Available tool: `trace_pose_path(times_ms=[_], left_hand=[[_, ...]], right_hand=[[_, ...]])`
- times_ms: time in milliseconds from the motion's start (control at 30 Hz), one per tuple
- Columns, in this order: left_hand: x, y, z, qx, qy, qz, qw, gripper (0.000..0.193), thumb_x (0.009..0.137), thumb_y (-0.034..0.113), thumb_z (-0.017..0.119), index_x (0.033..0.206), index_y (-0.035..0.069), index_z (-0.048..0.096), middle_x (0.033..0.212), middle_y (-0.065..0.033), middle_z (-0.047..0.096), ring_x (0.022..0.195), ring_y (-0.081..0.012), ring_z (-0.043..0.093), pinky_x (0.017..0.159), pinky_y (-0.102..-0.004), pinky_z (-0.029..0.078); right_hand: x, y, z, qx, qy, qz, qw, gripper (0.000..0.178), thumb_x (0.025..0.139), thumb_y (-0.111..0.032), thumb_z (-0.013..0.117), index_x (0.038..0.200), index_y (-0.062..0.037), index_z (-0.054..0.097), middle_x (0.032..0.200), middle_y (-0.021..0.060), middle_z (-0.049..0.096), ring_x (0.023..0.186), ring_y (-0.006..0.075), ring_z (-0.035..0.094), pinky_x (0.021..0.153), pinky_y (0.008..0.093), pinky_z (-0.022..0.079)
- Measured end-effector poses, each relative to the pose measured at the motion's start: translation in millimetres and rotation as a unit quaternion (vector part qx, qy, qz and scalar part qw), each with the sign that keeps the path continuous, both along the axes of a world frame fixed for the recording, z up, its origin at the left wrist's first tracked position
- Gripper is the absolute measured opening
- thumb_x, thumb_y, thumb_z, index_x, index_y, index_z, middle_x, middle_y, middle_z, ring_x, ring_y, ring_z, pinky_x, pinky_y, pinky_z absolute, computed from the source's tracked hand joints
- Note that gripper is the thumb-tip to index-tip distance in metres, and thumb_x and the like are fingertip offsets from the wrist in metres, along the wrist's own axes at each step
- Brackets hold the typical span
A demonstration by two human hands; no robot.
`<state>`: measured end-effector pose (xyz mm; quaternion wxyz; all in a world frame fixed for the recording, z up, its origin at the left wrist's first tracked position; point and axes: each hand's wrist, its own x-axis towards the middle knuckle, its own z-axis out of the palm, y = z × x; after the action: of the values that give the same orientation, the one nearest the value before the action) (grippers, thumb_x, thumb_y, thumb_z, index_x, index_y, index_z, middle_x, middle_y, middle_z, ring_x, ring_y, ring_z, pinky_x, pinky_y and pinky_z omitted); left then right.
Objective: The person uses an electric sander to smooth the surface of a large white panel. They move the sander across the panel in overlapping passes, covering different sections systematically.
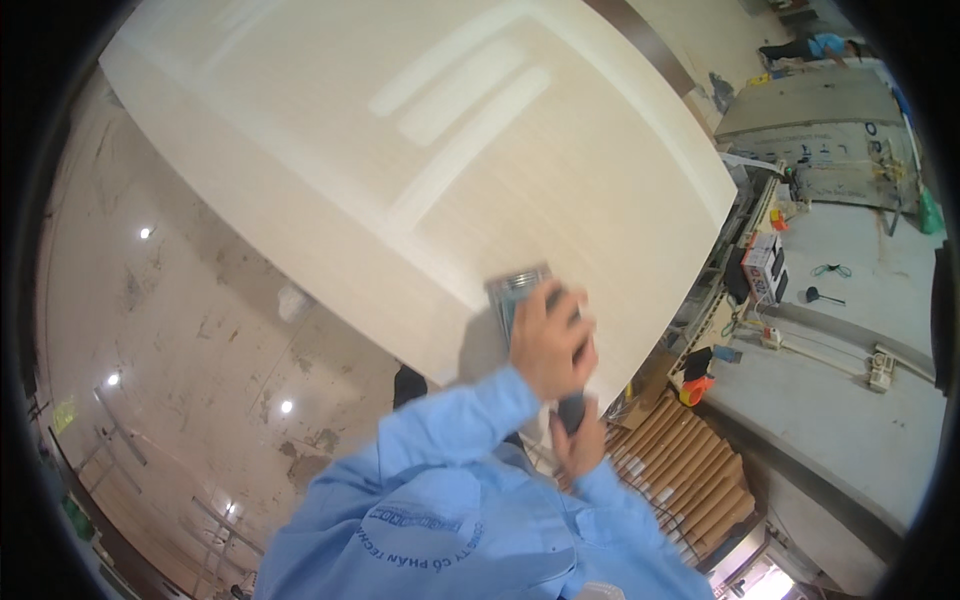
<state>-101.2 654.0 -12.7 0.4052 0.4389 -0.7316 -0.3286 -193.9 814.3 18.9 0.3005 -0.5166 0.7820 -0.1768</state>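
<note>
A grey-teal electric sander with a flat rectangular base rests on a large pale panel near its front edge. Over the front of the tool's body my left hand is closed, fingers curled around it. Behind it, my right hand grips the dark rear handle, close to the panel's edge. Whiter bands and stripes cross the cream surface beyond the sander. My left hand hides much of the tool's body, and the sanding face is out of sight against the panel.
Brown cardboard tubes are stacked at lower right. Along the right side are a small box, an orange tape roll and a power socket. Metal frames stand on the shiny floor at left. Another person is far off, upper right.
</note>
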Motion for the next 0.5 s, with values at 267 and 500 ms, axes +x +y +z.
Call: trace_pose_path(times_ms=[267,500], left_hand=[[-85,-225,-32,-0.063,-0.02,0.009,0.998,0.021,0.088,0.027,0.062,0.087,0.013,0.078,0.107,-0.0096,0.074,0.109,-0.0382,0.059,0.098,-0.0465,0.051],[-113,-187,-26,-0.062,-0.028,-0.001,0.998,0.024,0.092,0.027,0.062,0.095,0.012,0.079,0.12,-0.0084,0.072,0.118,-0.04,0.056,0.102,-0.0476,0.049]], right_hand=[[-73,-213,-43,-0.128,0.072,0.01,0.989,0.047,0.093,-0.028,0.072,0.12,0.0023,0.049,0.083,0.032,0.068,0.079,0.0537,0.068,0.064,0.0591,0.053],[-96,-169,-45,-0.147,0.013,-0.022,0.989,0.046,0.094,-0.022,0.072,0.124,-0.0024,0.044,0.093,0.0328,0.07,0.086,0.0548,0.068,0.07,0.0591,0.053]])
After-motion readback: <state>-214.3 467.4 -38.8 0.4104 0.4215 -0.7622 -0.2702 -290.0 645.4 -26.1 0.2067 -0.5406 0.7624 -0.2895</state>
